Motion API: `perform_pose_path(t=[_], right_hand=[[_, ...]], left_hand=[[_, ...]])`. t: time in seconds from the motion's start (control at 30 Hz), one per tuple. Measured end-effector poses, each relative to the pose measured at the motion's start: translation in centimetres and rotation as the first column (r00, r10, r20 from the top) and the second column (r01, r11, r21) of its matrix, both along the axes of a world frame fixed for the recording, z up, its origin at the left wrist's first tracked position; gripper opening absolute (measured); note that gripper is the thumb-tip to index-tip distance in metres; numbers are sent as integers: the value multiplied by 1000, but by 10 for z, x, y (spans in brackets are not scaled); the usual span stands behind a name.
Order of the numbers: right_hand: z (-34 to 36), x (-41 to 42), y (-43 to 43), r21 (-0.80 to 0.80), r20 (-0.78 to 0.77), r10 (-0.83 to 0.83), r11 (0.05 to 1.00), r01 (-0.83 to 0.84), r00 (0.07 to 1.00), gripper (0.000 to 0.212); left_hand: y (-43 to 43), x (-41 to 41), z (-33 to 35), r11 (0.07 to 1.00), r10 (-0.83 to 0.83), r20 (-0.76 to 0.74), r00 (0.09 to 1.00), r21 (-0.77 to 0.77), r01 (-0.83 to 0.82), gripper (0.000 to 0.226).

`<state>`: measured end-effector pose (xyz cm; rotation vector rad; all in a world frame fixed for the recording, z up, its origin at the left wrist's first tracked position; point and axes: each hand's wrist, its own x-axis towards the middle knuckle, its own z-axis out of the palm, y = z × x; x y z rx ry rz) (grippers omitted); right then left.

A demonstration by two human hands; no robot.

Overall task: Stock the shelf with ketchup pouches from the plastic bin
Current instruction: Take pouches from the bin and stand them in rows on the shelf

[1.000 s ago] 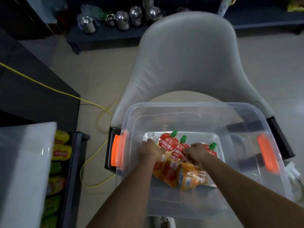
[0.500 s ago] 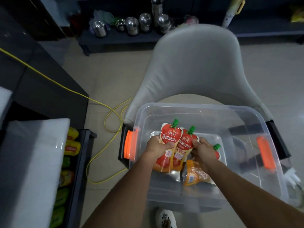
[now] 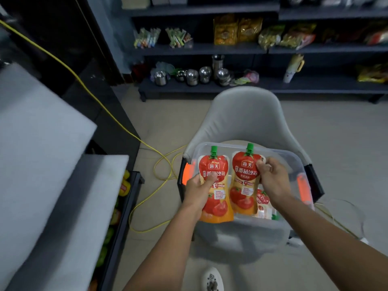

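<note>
**Two pouches held upright over the bin, one in each hand**

Two ketchup pouches are held side by side above the plastic bin, which is carried on the seat of a grey chair. The left pouch is gripped at mid-body by the left hand, with the thumb laid across its front. The right pouch is pinched at its upper right edge by the right hand. Both long axes are kept close to vertical, green spouts up, and the two pouches are nearly touching along their inner edges. At least one more pouch is seen lying flat on the bin's floor, toward its right wall, below the right pouch.

A low rack with goods already on it is placed just beside the chair on the left hand's side; the dark shelving is set well apart, beyond the chair back. Which shelf is meant cannot be told. If the low rack is intended, the left pouch is the nearer, and a swing to the left and downward is judged to be called for, with the right hand made to cross over the bin's left edge.
</note>
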<state>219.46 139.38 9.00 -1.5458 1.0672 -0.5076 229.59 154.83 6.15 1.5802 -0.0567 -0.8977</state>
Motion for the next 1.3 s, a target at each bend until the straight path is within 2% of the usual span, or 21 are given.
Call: perform_pose_path(t=[0.27, 0.4, 0.47, 0.63, 0.87, 1.03, 1.3], right_hand=[[93, -42, 102, -30, 104, 224, 975, -222, 969, 18], [126, -43, 158, -13, 145, 376, 926, -378, 915, 18], [143, -41, 186, -10, 164, 435, 898, -439, 885, 19], [182, -29, 258, -32, 213, 572, 814, -580, 792, 17], [231, -1, 369, -59, 322, 730, 651, -757, 603, 16], [269, 28, 459, -115, 389, 813, 509, -853, 433, 25], [324, 62, 614, -227, 458, 872, 300, -927, 170, 21]], left_hand=[[138, -76, 94, 971, 232, 45, 972, -73, -228, 25], [201, -101, 136, 949, 315, 159, 936, -66, -308, 13], [233, -111, 153, 928, 371, 192, 909, -56, -367, 18], [320, -130, 191, 857, 511, 259, 820, -78, -509, 37], [429, -145, 249, 746, 664, 278, 695, -184, -640, 25], [517, -155, 294, 626, 774, 330, 541, -269, -732, 18], [659, -157, 344, 393, 879, 438, 187, -444, -805, 19]])
